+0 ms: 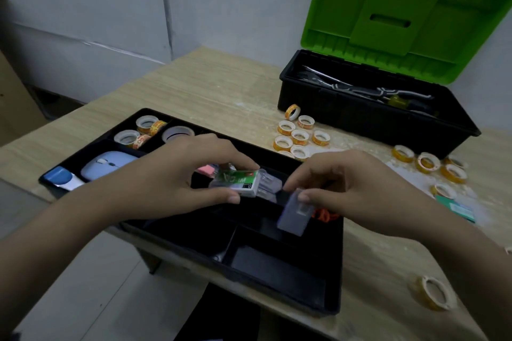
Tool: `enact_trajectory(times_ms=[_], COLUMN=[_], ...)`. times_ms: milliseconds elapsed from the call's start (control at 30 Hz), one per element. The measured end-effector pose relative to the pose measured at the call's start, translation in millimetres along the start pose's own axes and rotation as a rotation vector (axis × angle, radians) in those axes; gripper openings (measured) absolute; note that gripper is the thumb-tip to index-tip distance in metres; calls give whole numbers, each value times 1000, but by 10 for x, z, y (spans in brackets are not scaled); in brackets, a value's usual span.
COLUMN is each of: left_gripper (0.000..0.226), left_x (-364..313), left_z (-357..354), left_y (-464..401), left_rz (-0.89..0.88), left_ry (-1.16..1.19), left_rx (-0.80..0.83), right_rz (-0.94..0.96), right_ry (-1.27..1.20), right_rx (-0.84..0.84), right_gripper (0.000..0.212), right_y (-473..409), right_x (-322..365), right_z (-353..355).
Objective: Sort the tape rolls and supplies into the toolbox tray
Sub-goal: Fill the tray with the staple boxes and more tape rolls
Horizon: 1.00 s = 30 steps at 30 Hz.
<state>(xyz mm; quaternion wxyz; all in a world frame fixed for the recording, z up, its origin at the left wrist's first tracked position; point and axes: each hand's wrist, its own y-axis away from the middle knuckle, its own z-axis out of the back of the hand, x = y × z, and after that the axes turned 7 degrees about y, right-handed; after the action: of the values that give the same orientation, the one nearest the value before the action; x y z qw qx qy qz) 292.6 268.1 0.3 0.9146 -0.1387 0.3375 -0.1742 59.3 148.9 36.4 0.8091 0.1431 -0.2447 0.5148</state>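
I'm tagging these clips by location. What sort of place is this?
Probably a plain workroom or home desk: a wooden table against a bare wall, with an open toolbox and its tray.

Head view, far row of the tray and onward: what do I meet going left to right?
Blue stapler-like tool → pale blue mouse → left hand gripping the green-labelled clear box → right hand pinching the grey lid → loose tape rolls on the table.
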Motion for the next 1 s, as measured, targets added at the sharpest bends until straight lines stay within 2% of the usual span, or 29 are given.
enact_trajectory(times_ms=[133,300,433,500,633,700,867,1000], left_gripper=[36,38,38,38,40,42,43,41], left_x=[-39,-146,-209,-233,-257,-256,-195,-164], left_z=[-59,-168,-174,-153,-102,-62,8,-37], left_y=[-14,-18,-13,-15,8,25,63,9], left_rz=[-7,-29,-35,-36,-10,-5,24,33], left_ry=[27,30,24,11,34,39,30,21], left_rx=[4,36,41,27,-28,-59,-68,41], right_rz=[-39,-57,2,61,113,118,102,156], right_ry=[93,153,229,284,396,389,305,436], right_rx=[78,65,59,117,338,376,310,275], right_gripper=[17,13,17,18,24,24,25,27], right_y=[154,264,271,231,71,23,54,56], right_x=[-87,-80,18,104,221,223,163,131], right_z=[122,31,41,61,-35,-98,-122,-209])
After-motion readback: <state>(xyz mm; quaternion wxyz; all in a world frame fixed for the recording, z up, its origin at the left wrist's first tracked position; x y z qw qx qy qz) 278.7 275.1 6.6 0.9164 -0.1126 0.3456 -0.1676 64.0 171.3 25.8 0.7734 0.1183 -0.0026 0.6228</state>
